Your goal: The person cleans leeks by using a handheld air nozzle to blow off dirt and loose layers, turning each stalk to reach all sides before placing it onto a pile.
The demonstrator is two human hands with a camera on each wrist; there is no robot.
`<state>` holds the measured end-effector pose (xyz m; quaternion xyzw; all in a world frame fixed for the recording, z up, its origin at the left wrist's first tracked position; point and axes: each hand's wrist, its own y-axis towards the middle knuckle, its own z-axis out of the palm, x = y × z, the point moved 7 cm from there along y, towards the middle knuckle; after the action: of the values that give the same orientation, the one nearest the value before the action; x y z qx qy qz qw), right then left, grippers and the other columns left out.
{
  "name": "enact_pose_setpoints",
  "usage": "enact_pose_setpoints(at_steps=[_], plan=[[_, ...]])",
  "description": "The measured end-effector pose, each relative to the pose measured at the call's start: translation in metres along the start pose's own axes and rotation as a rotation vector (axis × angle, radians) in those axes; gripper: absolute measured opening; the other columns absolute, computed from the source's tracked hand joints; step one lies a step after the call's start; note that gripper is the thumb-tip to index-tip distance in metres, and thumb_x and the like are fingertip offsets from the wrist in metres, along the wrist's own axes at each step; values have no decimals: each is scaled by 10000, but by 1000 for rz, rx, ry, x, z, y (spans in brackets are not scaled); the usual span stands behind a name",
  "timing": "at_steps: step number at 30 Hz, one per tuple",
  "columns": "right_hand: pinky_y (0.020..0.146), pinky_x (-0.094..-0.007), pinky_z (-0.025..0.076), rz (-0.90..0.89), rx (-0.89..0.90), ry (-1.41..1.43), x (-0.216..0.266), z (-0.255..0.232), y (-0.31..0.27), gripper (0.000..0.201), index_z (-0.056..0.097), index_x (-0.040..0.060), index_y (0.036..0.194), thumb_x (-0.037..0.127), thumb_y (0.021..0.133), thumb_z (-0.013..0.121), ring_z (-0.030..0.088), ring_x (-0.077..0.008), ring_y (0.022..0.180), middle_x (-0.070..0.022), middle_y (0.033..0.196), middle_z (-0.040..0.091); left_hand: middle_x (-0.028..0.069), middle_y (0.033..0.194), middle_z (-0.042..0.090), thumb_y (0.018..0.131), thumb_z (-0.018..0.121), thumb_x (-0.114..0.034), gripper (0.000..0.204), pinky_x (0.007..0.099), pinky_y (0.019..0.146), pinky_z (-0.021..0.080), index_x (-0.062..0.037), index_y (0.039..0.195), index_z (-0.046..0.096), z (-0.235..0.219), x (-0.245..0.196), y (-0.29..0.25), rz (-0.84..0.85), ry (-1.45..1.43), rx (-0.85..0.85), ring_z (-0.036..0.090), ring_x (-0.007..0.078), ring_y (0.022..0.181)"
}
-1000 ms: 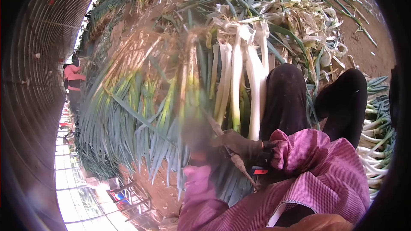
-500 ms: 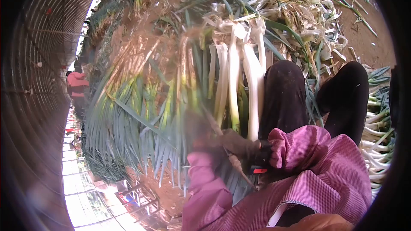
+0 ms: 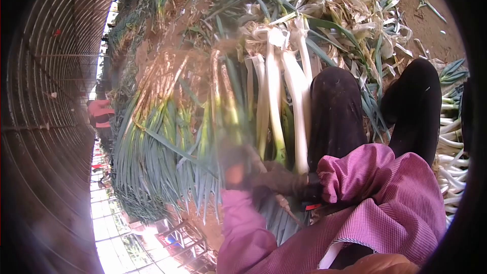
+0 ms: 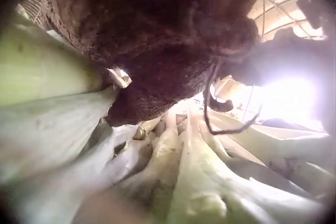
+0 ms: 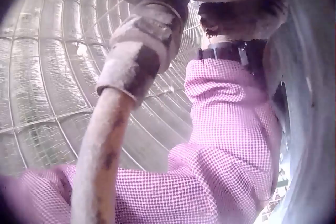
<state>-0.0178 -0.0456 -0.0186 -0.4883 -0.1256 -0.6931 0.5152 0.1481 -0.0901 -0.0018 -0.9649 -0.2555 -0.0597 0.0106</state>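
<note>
My gloved right hand (image 3: 285,178) grips a hose (image 3: 290,208) that slants down past it. A metal fitting (image 5: 134,53) on this hose shows just below the glove in the right wrist view. Beside it, my gloved left hand (image 3: 234,165) is blurred, over the lower part of several green onions (image 3: 227,96). The left wrist view has the dark glove (image 4: 142,85) close over pale stalks (image 4: 205,176), with a thicker green stalk (image 4: 44,71) at its side; I cannot tell whether its fingers hold one. Peeled white green onions (image 3: 294,96) lie in front of my knee.
Many unpeeled green onions (image 3: 162,127) with dry roots lie to the left. A heap of peeled skins (image 3: 350,12) is at the far side. My bent knee (image 3: 337,96) is right of the white stalks. More white stalks (image 3: 450,162) lie far right. Another person (image 3: 100,114) is at left.
The head view has shifted, so the scene sits slightly further right and the far person lower. Both hands stay close together, the right still gripping the hose.
</note>
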Motion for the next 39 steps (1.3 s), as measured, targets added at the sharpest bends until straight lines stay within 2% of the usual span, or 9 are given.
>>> enact_pose_setpoints(at_steps=[4, 10, 13, 21, 25, 29, 34, 36, 39], plan=[[715, -291, 484, 35, -75, 75, 2, 0, -1, 306, 602, 19, 1006, 193, 755, 635, 616, -193, 812, -123, 894, 634, 174, 943, 606, 707, 668, -189, 315, 434, 713, 486, -63, 985, 589, -27, -34, -17, 28, -187, 154, 612, 345, 824], [680, -359, 486, -662, -169, -596, 24, -7, 31, 280, 612, 123, 988, 120, 713, 558, 602, -305, 768, -102, 860, 616, 171, 970, 596, 709, 660, -186, 353, 431, 731, 479, -74, 1031, 571, -6, -25, -16, 66, -209, 46, 600, 339, 860], [659, -368, 478, -684, -200, -724, 20, -9, 56, 260, 602, 149, 972, 145, 716, 560, 607, -286, 760, -60, 862, 623, 169, 983, 591, 710, 656, -184, 372, 429, 740, 475, -79, 1054, 562, 4, -19, -11, 52, -205, 0, 594, 336, 878], [672, -383, 495, -585, -180, -906, 58, -26, 83, 232, 645, 104, 998, 120, 816, 501, 635, -295, 731, -157, 863, 637, 165, 1018, 578, 713, 646, -180, 426, 424, 763, 466, -93, 1116, 538, 29, 2, -12, -58, -191, -63, 578, 327, 926], [671, -398, 489, -673, -170, -872, 80, -40, 106, 238, 630, 63, 990, 88, 792, 500, 632, -310, 727, -151, 858, 641, 158, 1042, 561, 719, 620, -166, 464, 422, 766, 457, -109, 1168, 518, 3, -14, -19, 74, -80, -380, 556, 331, 951], [457, -253, 436, -741, -210, -486, 91, -60, 138, 184, 657, 77, 878, 203, 845, 528, 545, -91, 544, -42, 649, 582, 157, 979, 545, 736, 564, -139, 476, 430, 711, 452, -123, 1209, 505, 2, -22, -17, 0, 82, -432, 545, 349, 884], [501, -265, 451, -20, -372, -168, 47, -86, 165, 204, 662, 59, 857, 206, 850, 521, 550, -111, 562, -56, 677, 594, 111, 998, 577, 814, 578, -280, 351, 377, 652, 480, -60, 1085, 544, 16, -22, -18, -95, 184, -204, 592, 299, 857], [597, -347, 460, -372, -339, -409, 61, -78, 163, 296, 637, -3, 857, 276, 782, 577, 570, -205, 597, -129, 693, 592, 122, 971, 571, 819, 568, -201, 299, 357, 644, 477, -54, 1078, 546, -13, -31, -16, 44, -92, -245, 590, 287, 830], [625, -381, 464, -222, -313, -289, 67, -68, 142, 379, 622, -41, 853, 319, 733, 610, 580, -251, 607, -155, 707, 591, 160, 1007, 561, 786, 564, -125, 308, 365, 709, 470, -14, 1073, 538, -6, -32, -11, 99, -77, -174, 575, 304, 875]])
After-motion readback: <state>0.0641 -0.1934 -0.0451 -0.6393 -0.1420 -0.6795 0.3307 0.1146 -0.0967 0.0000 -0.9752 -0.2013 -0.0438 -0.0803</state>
